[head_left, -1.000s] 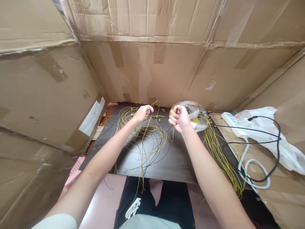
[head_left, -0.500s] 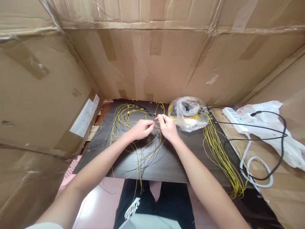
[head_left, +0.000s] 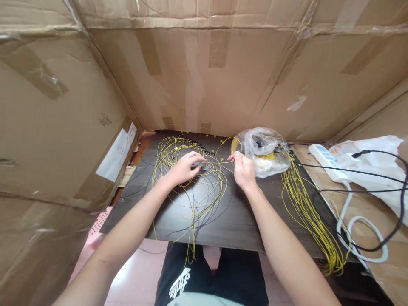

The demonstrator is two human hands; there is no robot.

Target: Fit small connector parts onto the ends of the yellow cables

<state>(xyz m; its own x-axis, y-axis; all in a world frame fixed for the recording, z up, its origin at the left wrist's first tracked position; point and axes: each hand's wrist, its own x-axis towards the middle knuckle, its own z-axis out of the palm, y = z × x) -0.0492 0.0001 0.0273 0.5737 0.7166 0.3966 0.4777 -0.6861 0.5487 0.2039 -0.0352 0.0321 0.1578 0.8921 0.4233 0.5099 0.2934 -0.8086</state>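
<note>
Loops of thin yellow wire point(head_left: 219, 193) lie over the dark tabletop, with some strands hanging past its front edge. My right hand point(head_left: 245, 171) pinches a yellow wire between thumb and finger, beside a clear plastic bag. A stretch of this wire runs nearly straight across to my left hand point(head_left: 186, 169), whose fingers curl loosely round it above the coil. The exact contact at the left fingertips is hard to see. A small upright loop of wire point(head_left: 227, 139) arches behind my right hand. Small black wire ends point(head_left: 208, 152) lie in a row behind my left hand.
The clear plastic bag point(head_left: 270, 168) holds yellow and black material. Right of it, a bundle of yellow wires point(head_left: 309, 221) drapes over the table edge. A white power strip point(head_left: 328, 162), cables and a white bag point(head_left: 379, 170) lie further right. Cardboard walls point(head_left: 178, 85) enclose the table.
My hands were close together; my right hand has moved right, drawing the yellow wire out between them. My left hand has stayed near the coil. The view has shifted slightly.
</note>
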